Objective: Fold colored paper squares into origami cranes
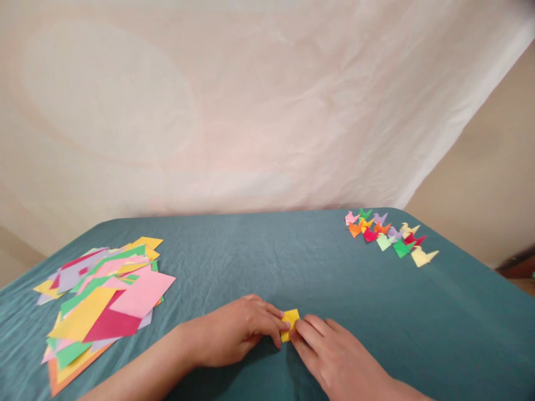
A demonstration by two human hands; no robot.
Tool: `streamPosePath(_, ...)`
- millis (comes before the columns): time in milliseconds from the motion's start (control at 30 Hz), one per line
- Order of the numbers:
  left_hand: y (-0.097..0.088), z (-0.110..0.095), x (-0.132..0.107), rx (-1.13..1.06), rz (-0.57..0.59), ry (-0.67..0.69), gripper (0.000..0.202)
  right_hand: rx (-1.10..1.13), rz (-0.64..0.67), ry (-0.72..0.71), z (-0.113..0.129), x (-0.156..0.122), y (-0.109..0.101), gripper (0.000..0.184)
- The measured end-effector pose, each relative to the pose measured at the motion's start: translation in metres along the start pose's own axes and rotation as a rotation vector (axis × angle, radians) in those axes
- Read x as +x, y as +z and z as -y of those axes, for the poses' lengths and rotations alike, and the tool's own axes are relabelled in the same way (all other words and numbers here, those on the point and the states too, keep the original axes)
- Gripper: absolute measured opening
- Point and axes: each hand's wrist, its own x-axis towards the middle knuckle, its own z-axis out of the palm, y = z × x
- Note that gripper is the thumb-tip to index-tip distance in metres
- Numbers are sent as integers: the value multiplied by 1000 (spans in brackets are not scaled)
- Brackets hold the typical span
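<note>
A small folded piece of yellow paper (292, 317) lies on the table near its front edge, between my two hands. From the left, my left hand (246, 328) presses on it with closed fingers, the fingertips covering its left edge. My right hand (330, 351) has its fingers together at the paper's lower right edge. The fingertips of both hands almost meet over the paper. Its underside and finer folds are hidden.
On the left lies a loose pile of coloured paper sheets (144, 292). Several small folded paper birds (422, 257) stand in rows at the far right. Teal cloth covers the table (251, 256), and a pale hanging sheet (267, 111) rises behind it.
</note>
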Motion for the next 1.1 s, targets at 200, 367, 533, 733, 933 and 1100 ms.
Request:
streamPosePath(200, 17, -2, 4, -37, -118, -69, 27, 167, 22, 112, -6, 0, -5, 20)
streamPosePath(367, 38, -3, 13, 31, -249, -201, 4, 377, 2, 263, -19, 1, -6, 19)
streamPosePath(533, 44, -5, 18, 48, -312, -275, 9, 419, -2, 273, -22, 1, -1, 16)
streamPosePath(733, 45, -4, 21, 23, -334, -307, 11, 418, -65, 320, -16, 4, 4, 15)
streamPosePath(933, 47, -1, 21, -18, -348, -295, 13, 468, -109, 512, -8, 10, 13, 11)
streamPosePath(1100, 45, 0, 19, -2, -310, -289, 14, 565, -102, 592, -14, 13, 14, 10)
